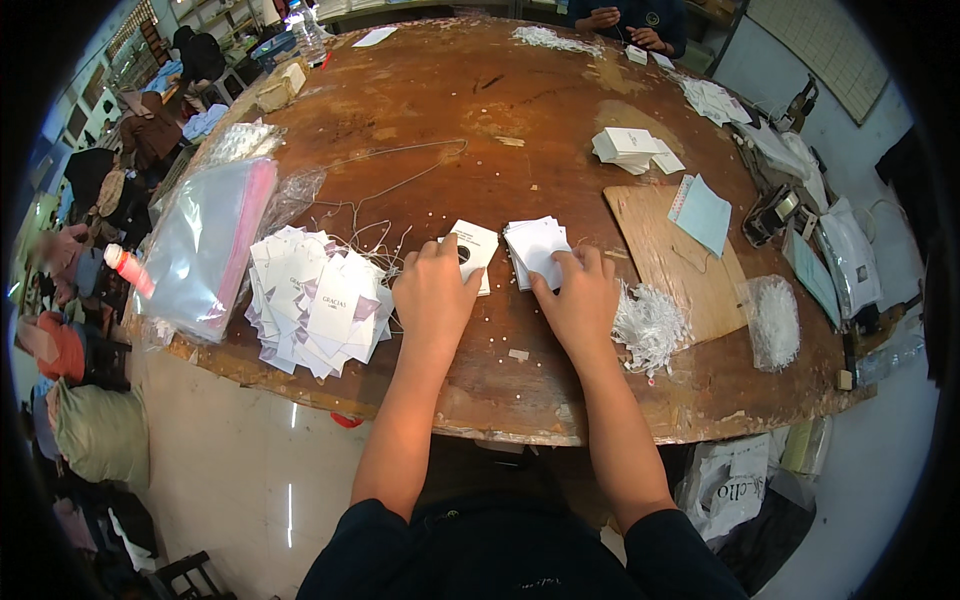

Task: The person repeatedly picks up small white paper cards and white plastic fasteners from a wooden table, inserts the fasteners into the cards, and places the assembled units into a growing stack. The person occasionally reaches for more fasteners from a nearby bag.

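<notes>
My left hand [437, 285] is curved over a stack of white printed cards [478, 243] with a dark round mark, its thumb along the right edge. My right hand [578, 295] holds the near right corner of a second stack, of white cards [535, 243], between thumb and fingers. The two stacks lie apart on the brown wooden table [430, 120]. Left of my left hand spreads a loose heap of white tags [310, 295] with strings. Close to the right of my right hand sits a bundle of white strings [650, 325].
Clear plastic bags [205, 245] with pink edges lie at the left, near a red-capped bottle [130, 270]. To the right are a wooden board [665, 245], blue cards [705, 215], a bagged string bundle [772, 325] and stacked cards [625, 148]. Another person [640, 25] works at the far edge.
</notes>
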Demonstrator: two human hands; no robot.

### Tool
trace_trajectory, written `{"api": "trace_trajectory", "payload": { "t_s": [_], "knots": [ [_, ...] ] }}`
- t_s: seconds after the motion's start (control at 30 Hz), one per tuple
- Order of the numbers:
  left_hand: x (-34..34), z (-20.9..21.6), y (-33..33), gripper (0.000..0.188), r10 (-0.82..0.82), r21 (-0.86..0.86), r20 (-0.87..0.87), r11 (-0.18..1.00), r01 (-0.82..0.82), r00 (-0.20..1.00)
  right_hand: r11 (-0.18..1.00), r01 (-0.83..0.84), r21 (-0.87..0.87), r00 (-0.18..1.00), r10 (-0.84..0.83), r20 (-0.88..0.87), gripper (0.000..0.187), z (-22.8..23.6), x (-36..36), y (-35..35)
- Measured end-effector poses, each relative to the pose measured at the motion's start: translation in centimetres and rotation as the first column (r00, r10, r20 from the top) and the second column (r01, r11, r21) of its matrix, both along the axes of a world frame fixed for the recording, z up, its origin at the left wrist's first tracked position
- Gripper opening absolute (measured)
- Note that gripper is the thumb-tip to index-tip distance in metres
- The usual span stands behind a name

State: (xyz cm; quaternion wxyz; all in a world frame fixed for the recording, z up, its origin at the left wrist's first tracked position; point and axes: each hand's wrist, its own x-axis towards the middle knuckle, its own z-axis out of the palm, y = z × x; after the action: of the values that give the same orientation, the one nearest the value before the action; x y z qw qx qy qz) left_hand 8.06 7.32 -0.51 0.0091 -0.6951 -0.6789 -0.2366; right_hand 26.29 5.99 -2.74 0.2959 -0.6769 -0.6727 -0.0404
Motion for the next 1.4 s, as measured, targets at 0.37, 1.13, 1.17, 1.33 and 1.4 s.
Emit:
{"api": "trace_trajectory", "payload": {
  "t_s": [0.37,1.13,1.17,1.33,1.4],
  "knots": [
    [-0.7,-0.7,0.7,0.05,-0.026,0.08,0.061,0.997,0.021,0.998,1.0,0.0,0.009,0.999,0.0,-0.04,0.034,-0.1,-0.1,-0.1],
    [-0.9,-1.5,-1.6,0.055,-0.172,0.175,0.98,0.984,0.025,-0.095,0.988,-0.058,0.141,0.959,0.095,-0.269,0.036,0.3,0.1,-0.1],
    [-0.8,-1.3,-2.0,0.054,-0.223,0.229,0.961,0.973,0.017,-0.164,0.983,-0.077,0.166,0.94,0.127,-0.317,0.037,0.6,0.0,-0.2],
    [0.5,-1.0,-3.2,0.043,-0.161,0.198,0.956,0.97,0.137,-0.246,0.936,-0.191,0.296,0.861,0.304,-0.408,0.043,2.6,-1.2,-2.1],
    [0.9,-1.2,-3.8,0.036,-0.091,0.141,0.946,0.98,0.142,-0.313,0.922,-0.252,0.294,0.833,0.361,-0.42,0.043,3.0,-2.2,-3.5]
  ]
}}
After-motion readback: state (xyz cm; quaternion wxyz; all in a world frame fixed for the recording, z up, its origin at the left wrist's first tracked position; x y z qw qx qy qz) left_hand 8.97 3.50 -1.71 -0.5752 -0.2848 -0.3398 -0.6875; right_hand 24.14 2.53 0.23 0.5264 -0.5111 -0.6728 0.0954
